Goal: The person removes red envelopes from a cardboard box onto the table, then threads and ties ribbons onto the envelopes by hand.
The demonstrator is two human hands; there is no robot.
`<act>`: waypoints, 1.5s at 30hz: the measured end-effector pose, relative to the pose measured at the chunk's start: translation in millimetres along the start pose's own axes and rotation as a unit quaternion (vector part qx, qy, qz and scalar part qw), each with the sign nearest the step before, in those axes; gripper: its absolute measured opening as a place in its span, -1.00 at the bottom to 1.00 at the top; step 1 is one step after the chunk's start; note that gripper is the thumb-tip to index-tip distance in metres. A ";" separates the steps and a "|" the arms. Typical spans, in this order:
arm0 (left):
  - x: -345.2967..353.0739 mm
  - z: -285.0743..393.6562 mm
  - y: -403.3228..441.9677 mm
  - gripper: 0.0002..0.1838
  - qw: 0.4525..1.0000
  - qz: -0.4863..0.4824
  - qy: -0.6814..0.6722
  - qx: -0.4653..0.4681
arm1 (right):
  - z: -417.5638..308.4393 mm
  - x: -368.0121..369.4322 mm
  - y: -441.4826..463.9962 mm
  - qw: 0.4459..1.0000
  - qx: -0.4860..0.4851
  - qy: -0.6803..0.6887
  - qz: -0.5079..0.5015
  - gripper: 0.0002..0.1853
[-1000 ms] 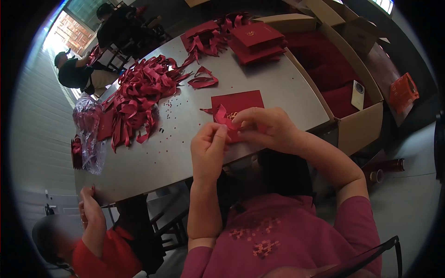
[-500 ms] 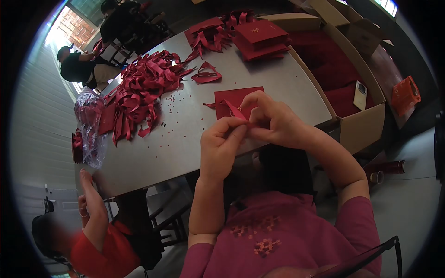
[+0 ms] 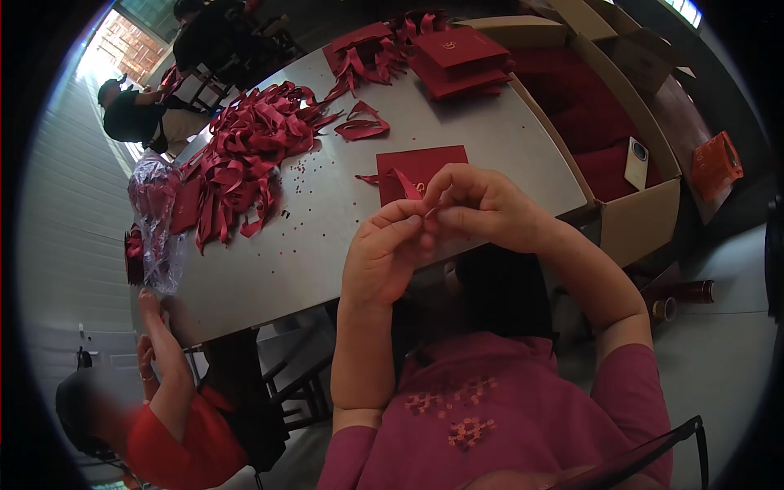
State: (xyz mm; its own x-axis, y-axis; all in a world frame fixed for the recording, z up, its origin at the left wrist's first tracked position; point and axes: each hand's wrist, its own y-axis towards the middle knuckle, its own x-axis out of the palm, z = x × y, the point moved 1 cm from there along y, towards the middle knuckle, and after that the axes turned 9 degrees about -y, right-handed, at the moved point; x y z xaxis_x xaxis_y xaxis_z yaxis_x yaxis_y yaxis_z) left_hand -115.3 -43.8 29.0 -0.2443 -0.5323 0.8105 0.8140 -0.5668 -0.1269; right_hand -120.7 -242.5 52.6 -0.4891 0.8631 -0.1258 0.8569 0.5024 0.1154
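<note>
A red paper gift bag (image 3: pixel 392 165) with gold print lies flat at the table's near edge, partly hidden behind my hands. A red ribbon (image 3: pixel 402 184) runs across it down to my fingertips. My left hand (image 3: pixel 382 249) pinches the ribbon's end between thumb and forefinger. Right against it, my right hand (image 3: pixel 490 211) is closed in a pinch on the same small end. The tips of both hands meet just over the bag's lower edge, and the exact shape of the ribbon between them is hidden.
A heap of ribboned red bags (image 3: pixel 253 147) covers the table's left, beside a plastic wrap (image 3: pixel 155 220). Stacked bags (image 3: pixel 461 53) lie at the back. A carton (image 3: pixel 637 220) with a phone (image 3: pixel 636 167) stands right. A co-worker in red (image 3: pixel 180 433) sits left.
The ribbon between my hands has been drawn lower and shows less above my fingers. My left hand has turned and opened its lower fingers somewhat; my right hand has shifted slightly.
</note>
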 end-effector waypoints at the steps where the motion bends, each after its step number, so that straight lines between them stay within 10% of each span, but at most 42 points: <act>1: -0.3 -0.2 -0.3 -0.80 1.000 0.001 -0.001 0.000 | 0.8 0.9 0.3 1.000 0.003 0.011 0.011 -0.78; 27: -12.4 -4.3 -10.4 -0.81 0.918 -0.040 0.274 0.284 | 6.8 21.7 -0.1 0.997 -0.035 -0.036 0.056 -0.90; 30: -17.1 3.0 -25.5 -0.83 0.910 -0.003 0.364 0.199 | 6.0 15.2 -7.1 0.991 -0.050 -0.128 -0.002 -0.92; 33: -31.4 24.2 -24.2 -0.84 0.870 0.197 0.421 0.162 | 13.1 0.5 -1.9 0.968 -0.048 -0.229 0.084 -0.92; 39: -47.7 22.5 8.4 -0.81 0.734 0.238 0.613 0.170 | 8.9 -23.7 26.1 0.851 -0.168 -0.371 0.331 -0.90; 45: -43.4 13.0 11.5 -0.85 0.708 0.257 0.641 0.144 | 63.7 4.9 38.9 0.866 -0.157 -0.435 0.188 -0.93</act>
State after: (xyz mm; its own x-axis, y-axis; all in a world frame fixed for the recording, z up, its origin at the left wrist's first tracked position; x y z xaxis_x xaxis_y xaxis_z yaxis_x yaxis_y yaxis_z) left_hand -88.5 -19.0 -0.1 -0.0046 -0.8599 -0.5105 0.9978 -0.0379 0.0548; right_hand -79.4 -222.0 -6.3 0.2398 0.6720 -0.7006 0.7755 0.3016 0.5547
